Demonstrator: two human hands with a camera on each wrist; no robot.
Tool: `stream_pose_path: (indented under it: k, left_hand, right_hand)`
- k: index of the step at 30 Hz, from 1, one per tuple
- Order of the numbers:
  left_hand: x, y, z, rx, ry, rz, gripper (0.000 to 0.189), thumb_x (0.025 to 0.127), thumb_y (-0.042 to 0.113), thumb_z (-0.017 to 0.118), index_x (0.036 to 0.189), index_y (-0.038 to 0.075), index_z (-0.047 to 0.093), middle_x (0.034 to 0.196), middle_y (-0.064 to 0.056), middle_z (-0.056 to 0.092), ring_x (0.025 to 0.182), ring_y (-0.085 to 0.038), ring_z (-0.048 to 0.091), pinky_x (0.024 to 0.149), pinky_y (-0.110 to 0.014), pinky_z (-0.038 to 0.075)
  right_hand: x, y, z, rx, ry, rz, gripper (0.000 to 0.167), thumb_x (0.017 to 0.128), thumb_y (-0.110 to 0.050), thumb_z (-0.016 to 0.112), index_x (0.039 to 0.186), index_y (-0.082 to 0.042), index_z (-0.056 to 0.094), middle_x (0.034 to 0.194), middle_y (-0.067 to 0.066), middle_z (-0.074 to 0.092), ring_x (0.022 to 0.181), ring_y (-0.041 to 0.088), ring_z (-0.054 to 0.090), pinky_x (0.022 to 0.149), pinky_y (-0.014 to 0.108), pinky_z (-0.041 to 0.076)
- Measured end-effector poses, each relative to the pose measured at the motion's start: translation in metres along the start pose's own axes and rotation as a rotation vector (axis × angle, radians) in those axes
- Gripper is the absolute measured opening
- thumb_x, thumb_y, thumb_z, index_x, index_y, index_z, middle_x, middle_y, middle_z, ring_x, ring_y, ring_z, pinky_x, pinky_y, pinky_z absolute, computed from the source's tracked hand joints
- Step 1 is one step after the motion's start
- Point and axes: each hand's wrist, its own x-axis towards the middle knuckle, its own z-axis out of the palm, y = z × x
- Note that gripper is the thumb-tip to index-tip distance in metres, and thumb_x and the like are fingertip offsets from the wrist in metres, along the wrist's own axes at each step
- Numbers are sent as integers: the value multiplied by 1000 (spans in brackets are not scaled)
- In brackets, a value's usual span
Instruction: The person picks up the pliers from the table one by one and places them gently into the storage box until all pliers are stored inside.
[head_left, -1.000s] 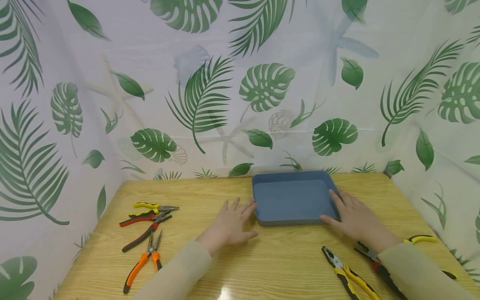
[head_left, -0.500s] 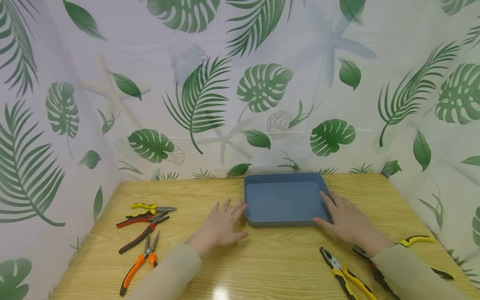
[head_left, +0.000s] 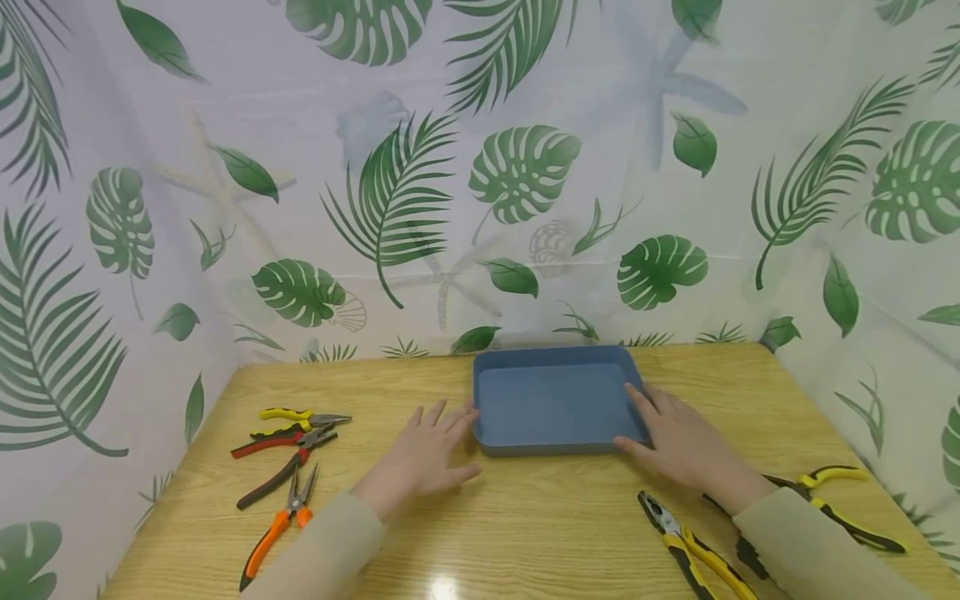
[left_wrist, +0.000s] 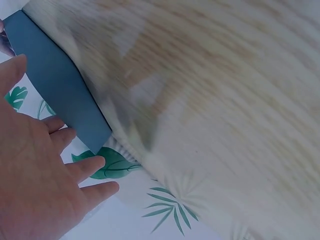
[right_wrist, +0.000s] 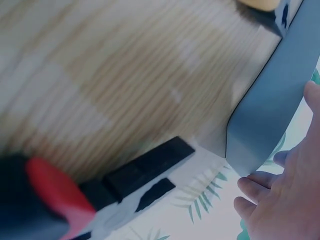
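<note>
A shallow blue-grey rectangular tray (head_left: 558, 408) lies flat near the back of the wooden table. Beside its left wall is my left hand (head_left: 420, 458), fingers spread and fairly straight, with fingertips at the wall. My right hand (head_left: 686, 437) rests against the opposite end, its thumb at the front corner and its fingers along the right side. In the left wrist view, spread fingers (left_wrist: 62, 140) lie along the tray's outer wall (left_wrist: 60, 80). The right wrist view has the other hand (right_wrist: 287, 195) touching the tray wall (right_wrist: 272, 105) near a corner.
On the left lie yellow-black long-nose pliers (head_left: 288, 414), red-black pliers (head_left: 288, 471) and orange-black long-nose pliers (head_left: 264, 546). To the right are yellow-black combination pliers (head_left: 678, 533), another yellow-handled pair (head_left: 832, 477) and red-black pliers (right_wrist: 60, 195) partly under the right sleeve. Leaf-print cloth (head_left: 517, 275) stands behind.
The tray has slid left across the table, with both hands moving along with it. The head view has shifted slightly too. The pliers stay where they were on the table.
</note>
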Motion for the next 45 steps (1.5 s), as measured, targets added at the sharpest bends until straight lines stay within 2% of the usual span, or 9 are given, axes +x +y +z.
stream_pose_path:
  k: [8, 15, 24, 30, 39, 45]
  left_hand:
    - [-9, -11, -1, -5, -3, -12, 82, 103, 60, 56, 168, 15, 31, 177, -1, 26, 160, -44, 30, 127, -66, 25]
    - [-20, -21, -3, -19, 0, 4, 81, 104, 56, 58, 167, 13, 32, 177, -4, 27, 159, -47, 32, 126, -66, 28]
    - [-30, -32, -6, -53, -21, -5, 79, 105, 55, 56, 167, 13, 31, 177, -6, 27, 159, -46, 31, 126, -66, 27]
    - [-38, -40, -2, -60, 12, 15, 77, 105, 53, 57, 166, 12, 34, 176, -8, 29, 159, -47, 31, 126, -65, 28]
    - [-50, -47, -1, -55, 37, 5, 75, 105, 51, 59, 165, 12, 36, 175, -7, 32, 160, -46, 29, 127, -65, 25]
    - [-58, -49, -6, -38, 18, 5, 75, 105, 51, 58, 165, 11, 37, 174, -7, 34, 160, -46, 29, 127, -66, 26]
  right_hand:
    - [1, -14, -1, -9, 20, -37, 87, 103, -51, 63, 163, 3, 31, 161, 39, 37, 142, 59, 46, 114, 68, 41]
    - [1, -24, 2, -16, 7, -45, 86, 104, -51, 62, 164, 2, 31, 162, 38, 37, 143, 58, 46, 115, 68, 40]
    - [1, -38, 0, 8, 13, -50, 85, 103, -49, 64, 164, 1, 32, 160, 37, 40, 142, 56, 48, 116, 67, 40]
    - [2, -40, 6, -3, 38, -71, 86, 103, -50, 65, 163, 2, 33, 157, 35, 45, 140, 55, 51, 115, 66, 42]
    - [-1, -48, 9, -61, 92, -140, 84, 101, -47, 69, 161, 3, 38, 156, 33, 47, 138, 51, 55, 112, 63, 46]
    - [-6, -52, 9, -140, 91, -177, 81, 101, -51, 67, 160, -1, 42, 157, 30, 49, 142, 47, 53, 116, 61, 44]
